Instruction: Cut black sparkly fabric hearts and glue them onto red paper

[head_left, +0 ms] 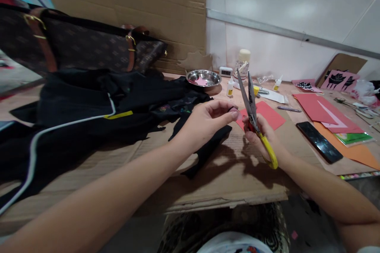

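Observation:
My right hand (261, 134) is closed round the yellow handles of a pair of scissors (251, 102), whose blades stand open and point up and away. My left hand (208, 120) pinches a small pink scrap of paper (234, 113) just left of the blades, fingers pressed together. Both hands hover above a cardboard-covered table (225, 182). A red paper sheet (268, 114) lies on the table right behind the scissors.
Black clothing (89, 114) and a dark patterned bag (74, 43) fill the left side. A metal bowl (203, 77), glue bottles (230, 87), a jar (242, 65) and a small timer (225, 71) stand at the back. A black phone (319, 141), red and orange sheets (323, 110) lie to the right.

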The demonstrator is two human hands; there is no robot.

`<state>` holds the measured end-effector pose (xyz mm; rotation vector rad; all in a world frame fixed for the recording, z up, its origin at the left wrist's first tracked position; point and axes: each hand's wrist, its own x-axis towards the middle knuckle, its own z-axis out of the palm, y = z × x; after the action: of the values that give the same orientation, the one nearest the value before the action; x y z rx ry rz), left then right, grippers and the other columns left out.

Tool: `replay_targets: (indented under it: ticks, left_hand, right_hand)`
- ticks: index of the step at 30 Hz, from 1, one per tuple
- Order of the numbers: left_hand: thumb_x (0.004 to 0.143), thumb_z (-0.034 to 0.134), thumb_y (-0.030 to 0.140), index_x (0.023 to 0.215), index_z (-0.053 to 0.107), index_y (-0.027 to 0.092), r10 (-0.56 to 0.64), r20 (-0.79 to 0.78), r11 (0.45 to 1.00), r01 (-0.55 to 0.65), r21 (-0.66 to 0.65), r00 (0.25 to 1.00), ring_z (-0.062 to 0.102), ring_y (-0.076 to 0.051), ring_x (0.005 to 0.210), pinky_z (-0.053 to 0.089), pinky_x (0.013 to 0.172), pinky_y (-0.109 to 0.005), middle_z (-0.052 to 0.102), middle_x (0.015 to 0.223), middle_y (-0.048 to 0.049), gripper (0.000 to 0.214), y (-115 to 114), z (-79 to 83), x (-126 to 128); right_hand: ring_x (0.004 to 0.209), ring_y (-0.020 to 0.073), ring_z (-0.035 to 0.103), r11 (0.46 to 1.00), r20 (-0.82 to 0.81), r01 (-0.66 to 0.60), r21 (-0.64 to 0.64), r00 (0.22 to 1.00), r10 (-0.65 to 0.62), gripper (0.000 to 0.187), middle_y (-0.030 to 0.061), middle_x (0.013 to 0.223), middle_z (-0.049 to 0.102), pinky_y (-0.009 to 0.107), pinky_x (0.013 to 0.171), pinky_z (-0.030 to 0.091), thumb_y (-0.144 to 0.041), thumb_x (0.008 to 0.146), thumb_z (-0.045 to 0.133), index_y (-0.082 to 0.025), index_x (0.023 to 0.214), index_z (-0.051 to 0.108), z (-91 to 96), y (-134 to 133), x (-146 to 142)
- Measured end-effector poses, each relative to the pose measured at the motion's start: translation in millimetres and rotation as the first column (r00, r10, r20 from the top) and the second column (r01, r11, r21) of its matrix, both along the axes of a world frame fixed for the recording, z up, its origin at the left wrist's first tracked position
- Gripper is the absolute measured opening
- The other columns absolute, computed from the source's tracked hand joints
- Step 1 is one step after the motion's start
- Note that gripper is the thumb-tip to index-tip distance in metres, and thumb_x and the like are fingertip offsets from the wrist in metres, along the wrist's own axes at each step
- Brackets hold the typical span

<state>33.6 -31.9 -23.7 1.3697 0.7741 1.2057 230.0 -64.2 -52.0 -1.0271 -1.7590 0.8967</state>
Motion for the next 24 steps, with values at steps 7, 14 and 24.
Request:
replay_targets:
  ticks: [7, 14, 24]
  left_hand:
    - [0.071, 0.087, 0.042, 0.082, 0.073, 0.02, 0.015, 0.054, 0.998, -0.018, 0.063, 0.998, 0.069, -0.018, 0.089, 0.053, 0.095, -0.034, 0.075, 0.088, -0.0022, 0.029, 1, 1.5, -1]
    - [0.071, 0.085, 0.041, 0.08, 0.067, 0.019, 0.072, 0.074, 0.991, -0.08, 0.11, 0.995, 0.068, -0.017, 0.086, 0.054, 0.09, -0.032, 0.072, 0.085, -0.0014, 0.03, -1, 7.8, -3]
    - [0.073, 0.079, 0.034, 0.077, 0.061, 0.019, 0.097, 0.041, 0.981, -0.102, 0.163, 0.994, 0.069, -0.016, 0.086, 0.056, 0.086, -0.031, 0.071, 0.084, -0.0006, 0.024, -3, 10.5, -2]
  right_hand:
    - [0.071, 0.0161, 0.048, 1.0, 0.042, -0.027, -0.01, 0.999, 0.027, 0.032, -0.0013, 0.083, 0.048, 0.031, 0.064, 0.045, -0.051, 0.09, 0.064, -0.025, 0.103, 0.048, -3.1, 0, 2]
    - [0.067, 0.0136, 0.042, 0.997, 0.043, -0.059, -0.052, 0.997, 0.061, 0.038, -0.0027, 0.082, 0.045, 0.027, 0.06, 0.04, -0.058, 0.09, 0.063, -0.025, 0.105, 0.048, -16.5, -1, 4]
    - [0.066, 0.0131, 0.038, 0.996, 0.066, -0.086, -0.033, 0.994, 0.088, 0.039, -0.0044, 0.077, 0.043, 0.027, 0.059, 0.036, -0.059, 0.092, 0.061, -0.025, 0.106, 0.048, -15.1, -3, 3]
